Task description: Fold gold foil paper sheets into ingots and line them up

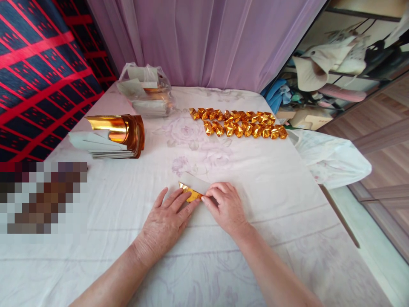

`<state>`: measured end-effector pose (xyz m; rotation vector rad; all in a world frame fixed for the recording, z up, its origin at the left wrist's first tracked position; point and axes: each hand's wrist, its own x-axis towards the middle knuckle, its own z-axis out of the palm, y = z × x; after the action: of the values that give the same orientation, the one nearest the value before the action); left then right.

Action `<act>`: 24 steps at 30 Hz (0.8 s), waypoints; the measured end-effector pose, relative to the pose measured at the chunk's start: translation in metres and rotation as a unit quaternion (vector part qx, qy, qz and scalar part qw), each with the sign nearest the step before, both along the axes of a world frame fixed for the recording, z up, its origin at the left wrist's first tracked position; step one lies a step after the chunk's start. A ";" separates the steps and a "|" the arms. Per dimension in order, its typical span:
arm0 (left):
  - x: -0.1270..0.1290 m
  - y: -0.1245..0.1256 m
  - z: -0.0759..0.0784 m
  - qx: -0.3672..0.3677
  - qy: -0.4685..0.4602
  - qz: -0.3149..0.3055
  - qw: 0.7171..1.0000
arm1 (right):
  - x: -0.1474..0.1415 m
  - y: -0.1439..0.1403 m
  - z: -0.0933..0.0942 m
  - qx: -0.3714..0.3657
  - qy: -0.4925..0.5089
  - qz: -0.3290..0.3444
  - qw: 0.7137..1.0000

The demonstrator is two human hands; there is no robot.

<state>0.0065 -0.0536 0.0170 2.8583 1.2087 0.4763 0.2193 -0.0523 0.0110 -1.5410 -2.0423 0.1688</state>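
A sheet of gold foil paper (191, 194), white on its other side, lies partly folded on the tablecloth between my hands. My left hand (169, 215) lies flat with fingers spread, its fingertips resting on the folded gold part. With thumb and fingers pinched, my right hand (225, 204) grips the sheet's right end. Past them, two rows of folded gold paper pieces (246, 129) stretch across the far right of the table. To the left stands a curled stack of gold foil paper (137, 134), with white backs showing at its front.
A clear plastic bag (150, 91) with more paper sits at the table's far left. Purple curtains (198, 42) hang behind. On the right are a shelf with a white cap (315, 64) and a pale cloth bundle (335, 157) by the table edge. A blurred patch covers the left side.
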 end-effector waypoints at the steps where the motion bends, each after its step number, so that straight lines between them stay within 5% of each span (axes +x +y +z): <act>1: 0.000 0.000 0.000 -0.002 -0.001 -0.001 1.000 | 0.000 0.000 0.000 -0.001 0.001 -0.001 1.000; 10: 0.000 0.000 -0.001 0.000 0.002 0.005 1.000 | 0.007 0.003 0.001 -0.028 0.038 0.034 0.998; 24: 0.003 0.000 0.000 -0.001 -0.008 0.010 1.000 | 0.000 0.003 -0.003 -0.008 0.013 -0.012 1.000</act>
<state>0.0091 -0.0537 0.0169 2.8376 1.2372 0.4981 0.2194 -0.0496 0.0080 -1.5651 -2.0056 0.1942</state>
